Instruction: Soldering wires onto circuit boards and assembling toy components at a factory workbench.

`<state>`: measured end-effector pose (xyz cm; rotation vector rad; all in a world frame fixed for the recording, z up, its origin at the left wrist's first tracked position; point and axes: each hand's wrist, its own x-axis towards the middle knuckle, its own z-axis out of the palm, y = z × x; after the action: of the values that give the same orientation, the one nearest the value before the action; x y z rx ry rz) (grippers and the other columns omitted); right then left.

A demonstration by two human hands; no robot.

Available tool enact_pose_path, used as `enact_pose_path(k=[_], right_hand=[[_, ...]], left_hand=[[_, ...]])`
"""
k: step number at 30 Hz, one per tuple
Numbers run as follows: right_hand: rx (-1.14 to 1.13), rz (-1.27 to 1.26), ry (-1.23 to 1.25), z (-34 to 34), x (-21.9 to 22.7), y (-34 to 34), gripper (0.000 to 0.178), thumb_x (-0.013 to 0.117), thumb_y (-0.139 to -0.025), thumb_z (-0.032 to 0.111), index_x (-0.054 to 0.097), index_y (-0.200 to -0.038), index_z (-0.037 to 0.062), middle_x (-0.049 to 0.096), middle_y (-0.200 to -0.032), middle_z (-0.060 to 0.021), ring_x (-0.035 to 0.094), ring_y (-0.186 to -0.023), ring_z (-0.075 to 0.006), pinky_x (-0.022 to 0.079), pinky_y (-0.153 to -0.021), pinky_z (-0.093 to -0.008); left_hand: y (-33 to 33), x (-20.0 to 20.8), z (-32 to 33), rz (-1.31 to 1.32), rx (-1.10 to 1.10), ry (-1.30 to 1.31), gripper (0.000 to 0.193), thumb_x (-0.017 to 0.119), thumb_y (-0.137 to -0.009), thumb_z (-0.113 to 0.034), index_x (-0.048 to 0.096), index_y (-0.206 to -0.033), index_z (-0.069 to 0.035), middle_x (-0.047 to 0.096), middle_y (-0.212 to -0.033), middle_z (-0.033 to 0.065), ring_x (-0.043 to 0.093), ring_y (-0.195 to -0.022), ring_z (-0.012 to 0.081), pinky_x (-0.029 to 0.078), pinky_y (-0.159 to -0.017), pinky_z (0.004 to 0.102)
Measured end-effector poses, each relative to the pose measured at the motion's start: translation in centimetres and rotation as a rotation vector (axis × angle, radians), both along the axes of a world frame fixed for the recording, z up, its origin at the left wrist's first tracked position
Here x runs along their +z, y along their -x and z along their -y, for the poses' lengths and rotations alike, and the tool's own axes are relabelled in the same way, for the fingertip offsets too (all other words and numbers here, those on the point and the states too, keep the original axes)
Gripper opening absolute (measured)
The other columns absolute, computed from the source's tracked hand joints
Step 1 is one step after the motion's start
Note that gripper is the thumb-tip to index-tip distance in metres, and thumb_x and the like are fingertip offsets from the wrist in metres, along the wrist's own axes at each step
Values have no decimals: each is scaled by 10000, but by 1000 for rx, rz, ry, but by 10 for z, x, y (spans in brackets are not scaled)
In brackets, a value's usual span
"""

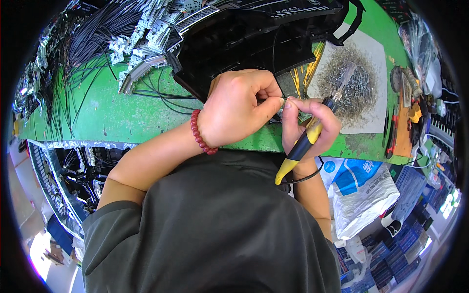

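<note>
My left hand (242, 105), with a red bead bracelet at the wrist, pinches a thin black wire (274, 49) between thumb and forefinger. The fingertips of my right hand (312, 124) meet the left ones at the wire's end. Across the same right hand lies a yellow and black soldering iron (304, 144), its tip pointing up and away and its cord trailing from the lower end. Just beyond my hands is a large black plastic shell (229, 46), hollow side toward me. The wire's very end is too small to make out.
A pale sheet (376, 93) on the green bench (117, 110) bears a heap of small dark bits (351, 85). Yellow strips (312, 71) lie beside the shell. Metal plates (156, 36) and black wires (97, 36) pile up at far left. Red-handled pliers (392, 134) lie at right.
</note>
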<state>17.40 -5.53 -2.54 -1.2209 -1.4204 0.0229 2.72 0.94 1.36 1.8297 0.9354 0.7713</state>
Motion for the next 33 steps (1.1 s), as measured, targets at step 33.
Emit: enact_pose_path(k=[33], right_hand=[[343, 369, 438, 17, 16, -46, 429, 756, -646, 49, 617, -1043, 128, 636, -827, -19, 532, -710, -220, 390, -732, -356]], left_hand=[[1, -19, 8, -124, -80, -243, 56, 685, -739, -74, 636, -757, -54, 613, -735, 70, 607, -688, 260, 476, -595, 345]])
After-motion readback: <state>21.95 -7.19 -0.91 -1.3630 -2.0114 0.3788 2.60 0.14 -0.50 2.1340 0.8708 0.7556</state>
